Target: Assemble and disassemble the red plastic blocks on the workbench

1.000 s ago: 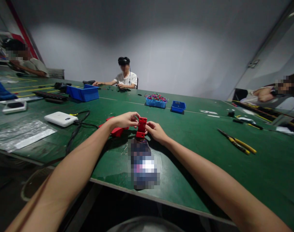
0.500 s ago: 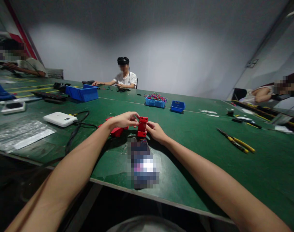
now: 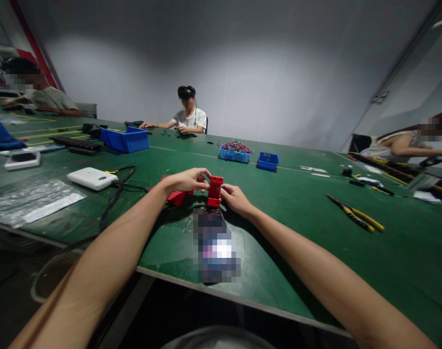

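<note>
Head view: left hand (image 3: pixel 186 181) and right hand (image 3: pixel 235 198) both pinched shut on a small red block (image 3: pixel 215 190), held upright just above the green table (image 3: pixel 315 218) (second red piece (image 3: pixel 177 197) beside the left wrist). Looks mid-fitting; needs steady, even squeezing, no slipping.

So your arms are bare all the way up, no sleeves showing anywhere, no gloves, no watch or wristband. Your left hand (image 3: pixel 186 180) and right hand (image 3: pixel 235 198) have no rings that I can spot. At the very bottom edge there's a bit of grey fabric, looks like your clothing.
</note>
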Available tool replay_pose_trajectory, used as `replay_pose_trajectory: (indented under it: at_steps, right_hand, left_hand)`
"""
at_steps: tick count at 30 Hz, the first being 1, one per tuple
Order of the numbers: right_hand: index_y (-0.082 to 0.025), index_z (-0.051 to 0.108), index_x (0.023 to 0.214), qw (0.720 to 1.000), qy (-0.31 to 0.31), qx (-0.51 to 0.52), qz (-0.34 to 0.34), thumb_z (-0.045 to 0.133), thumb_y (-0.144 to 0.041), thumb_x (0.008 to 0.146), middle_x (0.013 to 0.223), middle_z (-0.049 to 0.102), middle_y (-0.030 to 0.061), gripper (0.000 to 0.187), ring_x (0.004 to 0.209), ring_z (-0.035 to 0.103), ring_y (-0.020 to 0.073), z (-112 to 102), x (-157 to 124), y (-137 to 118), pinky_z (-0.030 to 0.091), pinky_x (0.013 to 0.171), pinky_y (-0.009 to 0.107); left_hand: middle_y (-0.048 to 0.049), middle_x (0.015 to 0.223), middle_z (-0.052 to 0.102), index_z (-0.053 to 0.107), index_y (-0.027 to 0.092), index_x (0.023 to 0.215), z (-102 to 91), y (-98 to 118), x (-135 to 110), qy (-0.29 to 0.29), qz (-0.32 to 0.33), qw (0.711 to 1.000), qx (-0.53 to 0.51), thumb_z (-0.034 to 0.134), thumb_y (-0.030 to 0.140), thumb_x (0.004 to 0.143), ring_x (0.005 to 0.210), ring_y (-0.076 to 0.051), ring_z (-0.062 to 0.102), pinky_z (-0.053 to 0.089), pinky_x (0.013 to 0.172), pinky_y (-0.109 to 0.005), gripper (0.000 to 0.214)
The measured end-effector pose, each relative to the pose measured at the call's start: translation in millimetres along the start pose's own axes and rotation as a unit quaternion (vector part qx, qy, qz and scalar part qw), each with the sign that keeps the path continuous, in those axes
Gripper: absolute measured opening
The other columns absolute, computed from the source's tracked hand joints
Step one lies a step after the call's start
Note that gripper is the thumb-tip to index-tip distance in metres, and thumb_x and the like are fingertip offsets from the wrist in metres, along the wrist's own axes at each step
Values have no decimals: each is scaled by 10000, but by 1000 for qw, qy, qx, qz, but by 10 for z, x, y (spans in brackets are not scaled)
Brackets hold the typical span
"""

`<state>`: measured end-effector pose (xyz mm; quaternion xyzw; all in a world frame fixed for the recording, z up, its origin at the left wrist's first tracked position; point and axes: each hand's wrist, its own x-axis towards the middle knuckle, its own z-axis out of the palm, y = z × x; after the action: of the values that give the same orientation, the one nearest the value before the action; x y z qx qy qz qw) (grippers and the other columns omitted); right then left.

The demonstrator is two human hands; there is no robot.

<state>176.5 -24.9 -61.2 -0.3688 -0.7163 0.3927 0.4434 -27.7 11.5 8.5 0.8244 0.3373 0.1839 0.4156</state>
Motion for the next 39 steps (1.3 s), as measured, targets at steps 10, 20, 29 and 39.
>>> replay_pose_trajectory:
  at_steps: [10, 20, 29, 39]
  right_hand:
    - [-137, 661, 869, 1000, 0, -15, -3, 519, -496, 835, 757, 628, 21, 387, 636, 500, 120, -4, -1, -4, 406, 619, 236]
    - [-133, 674, 908, 1000, 7, -5, 10, 538, -484, 820, 793, 659, 29, 387, 646, 529, 127, 4, -1, -12, 421, 618, 238]
    - [-130, 682, 967, 1000, 6, 3, 9, 548, -481, 822, 840, 674, 40, 402, 680, 548, 138, 11, -10, -17, 426, 647, 249]
    - [-114, 670, 1012, 999, -6, 20, 28, 555, -509, 816, 805, 650, 34, 456, 642, 501, 122, 33, -38, -64, 390, 614, 241]
  left_hand:
    - [-52, 880, 660, 501, 151, 1086, -21, -74, 37, -12, 9, 1000, 13, 676, 414, 738, 759, -160, 606, 425, 609, -243, 470]
    - [-56, 924, 653, 505, 145, 1085, -6, -70, 28, 4, 14, 1000, 18, 677, 417, 723, 800, -166, 605, 440, 665, -260, 484]
    - [-38, 867, 637, 515, 142, 1059, -8, -50, 12, -1, 20, 1000, 13, 678, 378, 732, 751, -153, 597, 434, 628, -249, 435]
    - [-67, 937, 654, 505, 140, 1087, 3, -126, 33, 8, 15, 1000, 9, 672, 334, 745, 794, -162, 616, 465, 664, -268, 427]
